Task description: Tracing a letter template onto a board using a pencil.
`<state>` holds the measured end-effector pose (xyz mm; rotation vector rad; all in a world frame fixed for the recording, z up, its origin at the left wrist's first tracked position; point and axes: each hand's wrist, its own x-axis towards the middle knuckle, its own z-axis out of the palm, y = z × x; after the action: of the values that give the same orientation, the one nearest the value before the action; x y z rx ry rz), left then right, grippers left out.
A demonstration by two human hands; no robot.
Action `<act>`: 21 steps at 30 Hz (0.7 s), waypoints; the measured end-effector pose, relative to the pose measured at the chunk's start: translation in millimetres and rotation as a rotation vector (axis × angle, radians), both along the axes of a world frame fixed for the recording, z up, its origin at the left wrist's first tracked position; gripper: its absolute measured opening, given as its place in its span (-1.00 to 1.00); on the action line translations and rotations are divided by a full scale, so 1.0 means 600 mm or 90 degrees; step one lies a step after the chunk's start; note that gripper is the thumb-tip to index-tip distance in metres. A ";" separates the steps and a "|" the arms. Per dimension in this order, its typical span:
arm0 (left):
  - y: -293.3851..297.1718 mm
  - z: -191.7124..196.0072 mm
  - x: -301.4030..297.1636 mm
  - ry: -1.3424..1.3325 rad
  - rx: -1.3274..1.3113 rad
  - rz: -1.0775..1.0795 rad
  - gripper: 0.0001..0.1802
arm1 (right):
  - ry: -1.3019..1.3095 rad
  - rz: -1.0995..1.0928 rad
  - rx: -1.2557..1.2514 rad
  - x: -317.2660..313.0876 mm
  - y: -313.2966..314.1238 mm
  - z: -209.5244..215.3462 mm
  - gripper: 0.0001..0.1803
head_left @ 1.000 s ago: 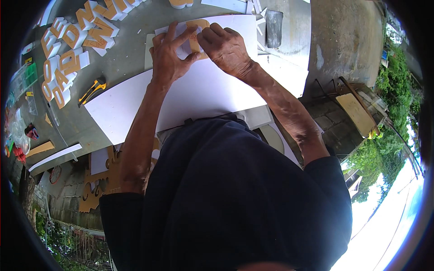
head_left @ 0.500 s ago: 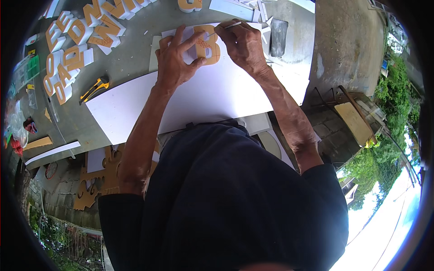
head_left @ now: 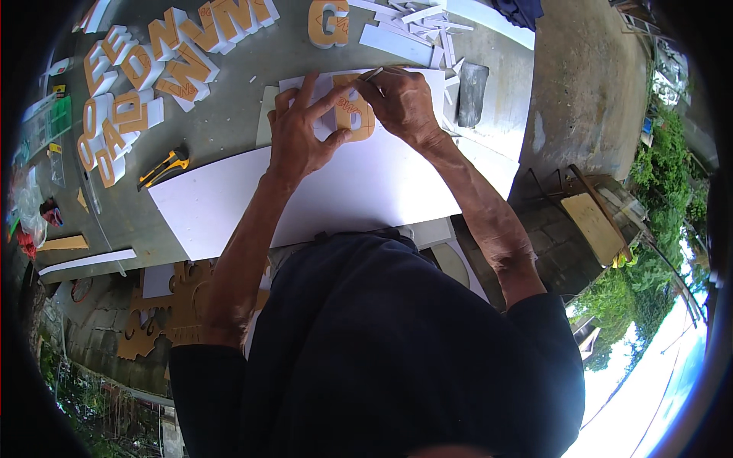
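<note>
Between both hands, head view: brown-faced letter piece (head_left: 366, 127) on white sheets (head_left: 343, 183) over worktop (head_left: 221, 122). Left hand (head_left: 296, 139) spread, thumb and forefinger touching piece, apparently to keep it from sliding. Right hand (head_left: 403, 105) pinching slim pale tool (head_left: 373, 74) near piece's upper edge, seemingly close for control; fingers hide much of tool. Beyond right hand, loose white strips (head_left: 422, 14) and dark slab (head_left: 473, 95) crowd that side. Left of left hand, yellow cutter (head_left: 165, 166); farther off, white-sided letters (head_left: 140, 67).
</note>
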<state>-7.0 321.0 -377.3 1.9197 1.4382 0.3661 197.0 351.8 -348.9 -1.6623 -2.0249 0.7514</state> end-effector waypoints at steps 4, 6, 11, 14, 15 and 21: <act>0.002 0.008 0.002 0.007 -0.024 0.003 -0.12 | -0.035 0.000 -0.025 -0.004 0.002 0.004 -0.81; 0.001 0.007 0.003 -0.003 -0.012 0.006 -0.15 | -0.090 0.035 0.024 -0.006 0.006 0.009 -0.84; 0.002 0.007 0.000 0.001 -0.009 0.002 -0.16 | -0.208 0.148 0.153 -0.022 0.010 0.026 -0.89; 0.001 0.007 0.000 0.003 -0.015 -0.002 -0.17 | -0.254 0.209 0.183 -0.028 0.012 0.033 -0.82; 0.001 0.005 0.000 0.003 -0.007 -0.003 -0.17 | -0.251 0.226 0.199 -0.026 0.012 0.035 -0.82; -0.001 0.004 0.002 -0.019 0.004 0.015 -0.18 | -0.187 0.228 0.230 -0.012 -0.007 0.047 -0.78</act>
<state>-5.5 320.7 -374.8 1.8953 1.4439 0.4085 189.7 347.8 -321.0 -1.2783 -2.5240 0.2267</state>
